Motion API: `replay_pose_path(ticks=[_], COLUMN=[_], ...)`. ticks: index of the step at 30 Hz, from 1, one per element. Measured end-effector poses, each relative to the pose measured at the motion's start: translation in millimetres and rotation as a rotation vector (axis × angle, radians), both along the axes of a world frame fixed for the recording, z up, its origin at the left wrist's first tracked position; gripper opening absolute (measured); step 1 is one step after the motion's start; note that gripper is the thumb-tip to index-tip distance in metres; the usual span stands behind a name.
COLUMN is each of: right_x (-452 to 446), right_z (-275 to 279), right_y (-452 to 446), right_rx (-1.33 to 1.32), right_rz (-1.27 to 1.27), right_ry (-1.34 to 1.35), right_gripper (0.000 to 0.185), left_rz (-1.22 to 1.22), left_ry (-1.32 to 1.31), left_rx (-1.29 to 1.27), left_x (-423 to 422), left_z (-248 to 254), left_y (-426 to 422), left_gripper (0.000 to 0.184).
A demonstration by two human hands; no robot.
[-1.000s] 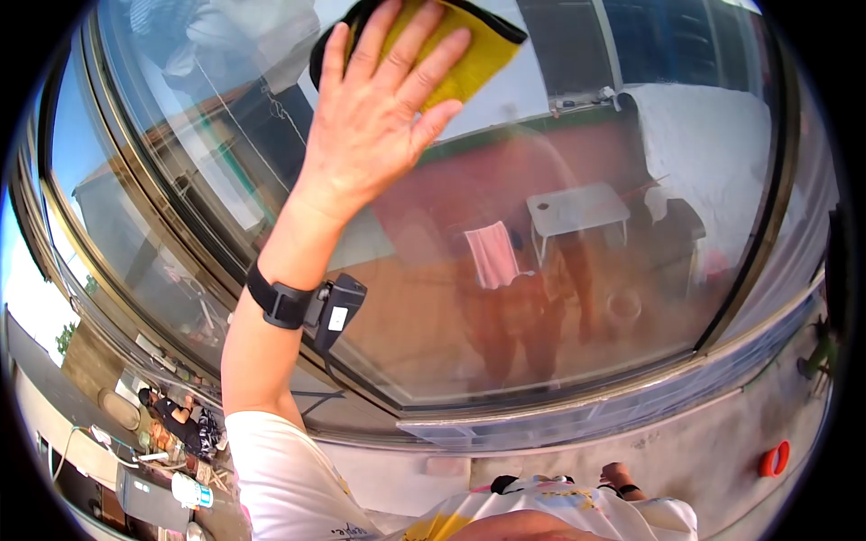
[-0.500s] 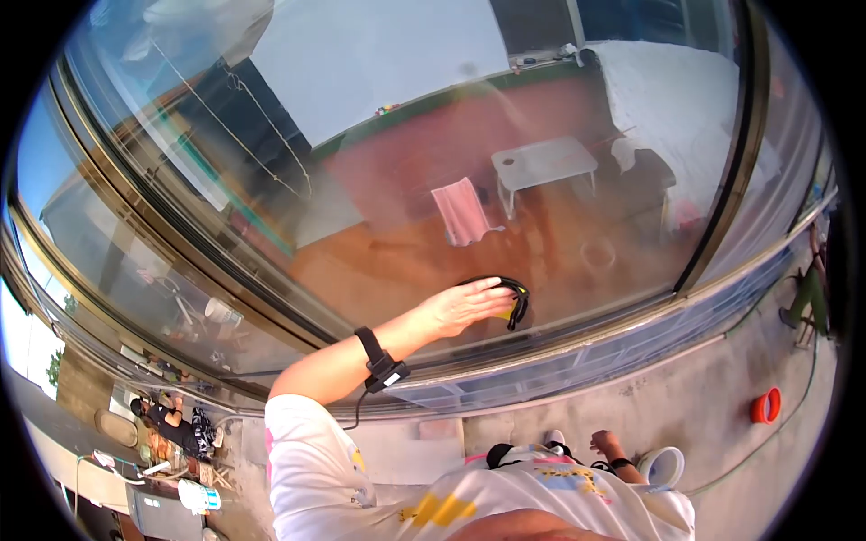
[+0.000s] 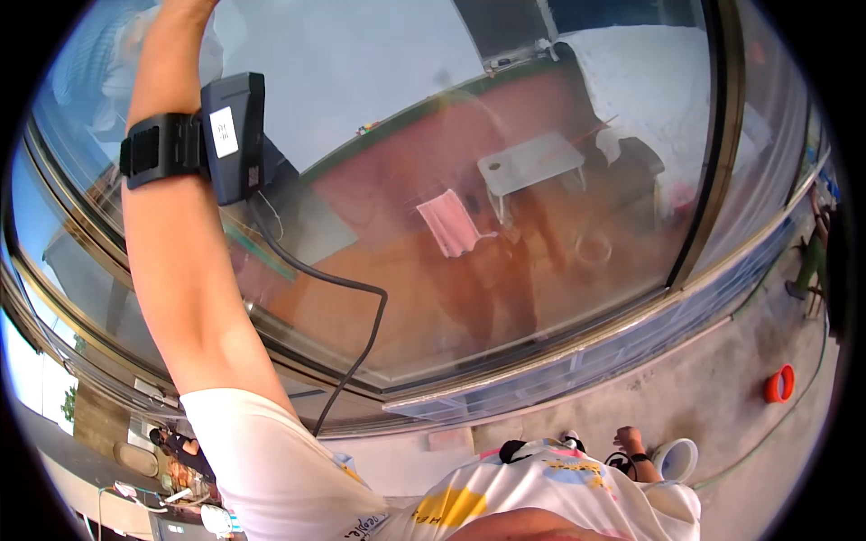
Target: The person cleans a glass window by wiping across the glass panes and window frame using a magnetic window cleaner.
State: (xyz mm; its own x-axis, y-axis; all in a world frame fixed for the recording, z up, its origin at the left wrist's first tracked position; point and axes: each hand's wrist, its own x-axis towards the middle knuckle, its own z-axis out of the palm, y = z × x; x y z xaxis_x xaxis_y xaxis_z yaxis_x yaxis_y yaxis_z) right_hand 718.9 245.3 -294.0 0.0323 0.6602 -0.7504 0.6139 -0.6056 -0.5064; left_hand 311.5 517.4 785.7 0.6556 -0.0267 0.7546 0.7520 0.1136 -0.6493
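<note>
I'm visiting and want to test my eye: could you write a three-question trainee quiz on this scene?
1. Which arm is raised in front of the window?
2. True or false: the right hand is lowered, beside a white bucket in this view.
3. The small tub on the ground is: A) blue; B) orange-red; C) green.

Key:
1. The left arm, its hand out of frame.
2. True.
3. B.

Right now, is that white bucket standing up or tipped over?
Standing up: the white bucket shows its round opening facing upward, near the right hand.
</note>
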Motion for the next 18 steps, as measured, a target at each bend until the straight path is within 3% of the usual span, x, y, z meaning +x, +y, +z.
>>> replay_pose_path(ticks=[1, 3, 4, 5, 7, 8, 9, 10, 11, 13, 15, 18], right_x=[2, -2, -18, -18, -16, -26, -31, -34, -42, -70, -87, -96], right_z=[-20, -24, 17, 16, 0, 37, 41, 39, 45, 129, 149, 170], right_y=[14, 45, 47, 54, 73, 85, 89, 91, 91, 89, 73, 35], right_rx=[0.017, -0.089, 0.009, 0.009, -0.103, -0.07, 0.082, 0.231, 0.316, 0.223, 0.331, 0.338], right_rz=[-0.013, 0.607, 0.466, 0.458, 0.285, 0.542, 0.496, 0.445, 0.218, -0.074, -0.188, -0.189], right_ry=[0.002, -0.122, -0.27, -0.277, -0.15, -0.228, -0.216, -0.204, -0.098, 0.036, 0.133, 0.07], right_gripper=[0.021, 0.024, 0.015, 0.015, 0.017, 0.022, 0.021, 0.022, 0.024, 0.029, 0.03, 0.031], left_rz=[-0.045, -0.098, 0.007, -0.176, -0.194, -0.168, -0.144, -0.118, -0.095, -0.065, -0.057, -0.076], left_ry=[0.067, 0.176, 0.088, 0.216, 0.247, 0.28, 0.315, 0.36, 0.406, 0.51, 0.574, 0.638], left_rx=[-0.021, -0.084, -0.409, -0.265, -0.51, -0.549, -0.588, -0.597, -0.606, -0.687, -0.732, -0.837], left_x=[11, 45, 57, 63, 76, 80, 83, 85, 87, 87, 83, 75], left_z=[-33, -116, -155, -194, -271, -308, -344, -377, -410, -477, -537, -621], left_y=[1, -15, -27, -15, -20, -19, -18, -18, -19, -18, -20, -18], left_gripper=[0.056, 0.053, 0.049, 0.049, 0.054, 0.054, 0.054, 0.055, 0.057, 0.061, 0.063, 0.062])
